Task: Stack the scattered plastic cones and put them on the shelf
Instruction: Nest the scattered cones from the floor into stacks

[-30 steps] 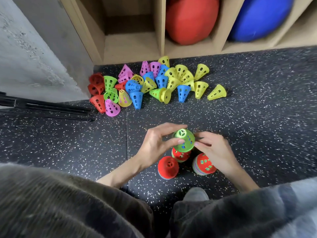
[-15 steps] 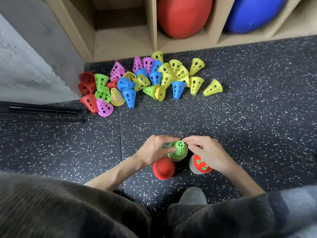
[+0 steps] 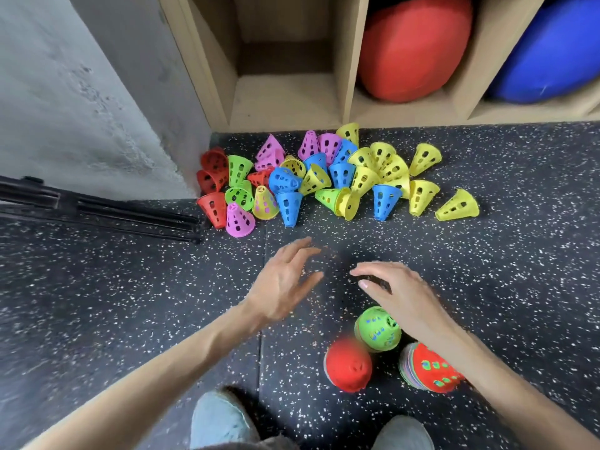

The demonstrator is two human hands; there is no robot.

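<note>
A: Hands?
B: Left hand (image 3: pixel 285 284) & right hand (image 3: pixel 401 295) both relaxed, holding nothing, over bare speckled rubber floor (image 3: pixel 130 303).
A: Cones?
B: Scattered perforated plastic cones (image 3: pixel 324 183) piled by wooden shelf (image 3: pixel 285 102); three stacks near feet: green-topped stack (image 3: pixel 376 329), red-topped stack (image 3: pixel 349 365), multicolour stack (image 3: pixel 428 367).

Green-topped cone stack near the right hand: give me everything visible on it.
The green-topped stack stands upright on the speckled floor, seen from above. Its top cone looks like glossy green plastic with small cut-out holes showing blue beneath. It sits between the plain red stack and the red-topped stack. The right hand hovers just beyond it, no clear contact.
</note>
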